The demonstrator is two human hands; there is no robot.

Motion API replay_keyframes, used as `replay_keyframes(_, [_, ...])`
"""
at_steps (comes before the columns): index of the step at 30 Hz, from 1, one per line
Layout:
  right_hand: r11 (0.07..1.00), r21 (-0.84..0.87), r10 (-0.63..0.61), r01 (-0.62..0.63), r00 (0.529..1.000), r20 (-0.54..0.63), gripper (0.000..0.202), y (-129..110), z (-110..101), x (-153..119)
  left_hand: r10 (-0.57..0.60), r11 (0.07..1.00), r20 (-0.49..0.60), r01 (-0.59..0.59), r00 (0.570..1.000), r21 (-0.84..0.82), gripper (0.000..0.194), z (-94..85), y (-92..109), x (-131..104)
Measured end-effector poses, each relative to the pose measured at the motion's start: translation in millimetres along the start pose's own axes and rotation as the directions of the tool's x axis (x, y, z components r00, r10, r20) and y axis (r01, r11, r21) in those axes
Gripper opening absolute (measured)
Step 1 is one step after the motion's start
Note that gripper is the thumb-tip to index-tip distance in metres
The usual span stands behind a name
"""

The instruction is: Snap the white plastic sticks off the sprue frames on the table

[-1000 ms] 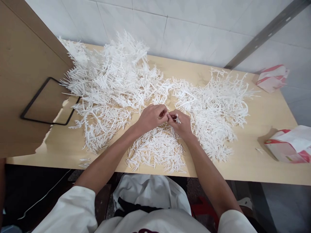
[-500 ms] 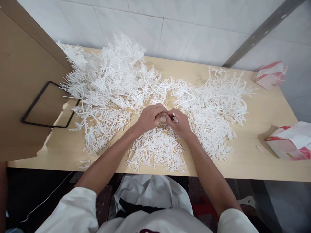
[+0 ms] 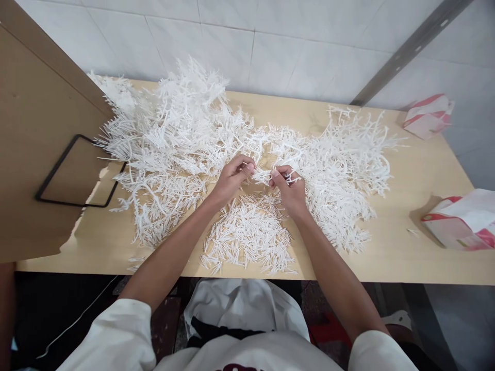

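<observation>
Head view: I saw the right hand [image 3: 292,191] pinching a white twig [image 3: 295,179] near the right pile [image 3: 334,175]; left hand [image 3: 231,179] curled close by, its grasp unclear to me. A hard tug, I judged, might have snapped it.

Remotely, I'm viewing what's probably a workshop: heaps of branched white sprigs [image 3: 178,123] are crowding a worktable [image 3: 410,180], and a slotted metal post [image 3: 413,47] is standing by a tiled wall [image 3: 278,62].
</observation>
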State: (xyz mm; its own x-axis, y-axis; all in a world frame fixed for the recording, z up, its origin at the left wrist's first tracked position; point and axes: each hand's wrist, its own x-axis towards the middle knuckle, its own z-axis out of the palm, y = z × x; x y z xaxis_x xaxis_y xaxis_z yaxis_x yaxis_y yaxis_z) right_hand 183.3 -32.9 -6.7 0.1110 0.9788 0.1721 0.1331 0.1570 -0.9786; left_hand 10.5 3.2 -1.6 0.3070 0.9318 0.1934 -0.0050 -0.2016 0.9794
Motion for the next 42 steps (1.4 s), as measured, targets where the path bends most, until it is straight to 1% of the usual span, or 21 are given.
replay_keyframes(3, [0.999, -0.033, -0.025, 0.023, 0.999, -0.048, 0.024, -2, -1, 0, 0.036, 0.995, -0.071, -0.029, 0.997, 0.100, 0.007, -2.4, 4, 0])
replay_keyframes(5, [0.994, -0.089, -0.070, 0.067, 0.997, -0.039, 0.023, -4, -3, 0, 0.101, 0.980, -0.120, -0.078, 0.988, 0.185, 0.012, -3.7, 10, -1])
replay_keyframes(6, [0.986, -0.134, -0.098, 0.095, 0.995, -0.017, 0.022, -6, -4, -1, 0.132, 0.969, -0.121, -0.103, 0.984, 0.223, 0.015, -4.2, 13, -2])
replay_keyframes(7, [0.974, -0.188, -0.126, 0.127, 0.992, 0.015, 0.021, -7, -5, -1, 0.152, 0.959, -0.096, -0.124, 0.984, 0.253, 0.017, -4.6, 16, -3])
replay_keyframes(9, [0.934, -0.296, -0.186, 0.201, 0.979, 0.081, 0.019, -7, -6, -1, 0.169, 0.935, 0.038, -0.173, 0.985, 0.311, 0.019, -4.6, 20, -5])
replay_keyframes(11, [0.887, -0.372, -0.241, 0.272, 0.962, 0.130, 0.019, -5, -6, -1, 0.179, 0.887, 0.175, -0.235, 0.968, 0.397, 0.021, -3.6, 21, -6])
replay_keyframes(12, [0.869, -0.397, -0.257, 0.294, 0.955, 0.146, 0.019, -4, -6, -1, 0.183, 0.852, 0.212, -0.262, 0.960, 0.453, 0.022, -2.9, 21, -7])
replay_keyframes(14, [0.850, -0.435, -0.247, 0.297, 0.954, 0.170, 0.019, 0, -6, -1, 0.190, 0.772, 0.230, -0.290, 0.954, 0.565, 0.022, -1.2, 18, -8])
replay_keyframes(16, [0.856, -0.445, -0.208, 0.264, 0.963, 0.171, 0.018, 1, -7, -1, 0.200, 0.700, 0.232, -0.305, 0.952, 0.646, 0.022, 0.2, 15, -9])
replay_keyframes(18, [0.884, -0.411, -0.177, 0.224, 0.973, 0.149, 0.019, -1, -7, -2, 0.210, 0.670, 0.233, -0.313, 0.950, 0.673, 0.023, 1.1, 14, -11])
replay_keyframes(21, [0.930, -0.305, -0.181, 0.204, 0.978, 0.103, 0.020, -8, -7, -3, 0.220, 0.714, 0.194, -0.293, 0.956, 0.635, 0.023, 2.5, 17, -12])
replay_keyframes(23, [0.932, -0.281, -0.202, 0.228, 0.972, 0.117, 0.017, -12, -5, -5, 0.234, 0.750, 0.146, -0.274, 0.961, 0.602, 0.023, 4.0, 19, -13])
replay_keyframes(27, [0.904, -0.333, -0.218, 0.269, 0.959, 0.182, 0.016, -13, -1, -8, 0.222, 0.805, 0.095, -0.238, 0.970, 0.544, 0.025, 7.5, 18, -13])
replay_keyframes(29, [0.884, -0.372, -0.230, 0.283, 0.956, 0.181, 0.017, -10, 0, -8, 0.197, 0.842, 0.110, -0.226, 0.974, 0.489, 0.026, 7.7, 15, -12])
replay_keyframes(31, [0.847, -0.433, -0.252, 0.310, 0.950, 0.185, 0.018, -7, -2, -7, 0.204, 0.850, 0.139, -0.246, 0.969, 0.465, 0.028, 5.6, 11, -9])
replay_keyframes(33, [0.801, -0.488, -0.273, 0.347, 0.937, 0.218, 0.018, -4, -4, -6, 0.256, 0.808, 0.178, -0.311, 0.950, 0.500, 0.028, 1.2, 7, -6])
replay_keyframes(34, [0.778, -0.507, -0.286, 0.371, 0.928, 0.241, 0.018, -3, -5, -5, 0.288, 0.767, 0.202, -0.352, 0.936, 0.536, 0.029, -1.5, 5, -4])
replay_keyframes(37, [0.716, -0.539, -0.302, 0.443, 0.893, 0.334, 0.018, 0, -7, -4, 0.357, 0.593, 0.307, -0.468, 0.882, 0.655, 0.028, -8.9, 1, -1])
replay_keyframes(39, [0.674, -0.553, -0.306, 0.489, 0.867, 0.394, 0.019, 1, -8, -4, 0.347, 0.487, 0.390, -0.519, 0.853, 0.702, 0.027, -11.1, 2, -1])
replay_keyframes(40, [0.656, -0.559, -0.308, 0.507, 0.856, 0.415, 0.020, 0, -9, -4, 0.330, 0.455, 0.421, -0.533, 0.845, 0.713, 0.027, -11.1, 3, -2])
replay_keyframes(42, [0.630, -0.564, -0.321, 0.534, 0.840, 0.438, 0.019, -1, -10, -3, 0.290, 0.459, 0.438, -0.525, 0.851, 0.717, 0.027, -9.2, 6, -3])
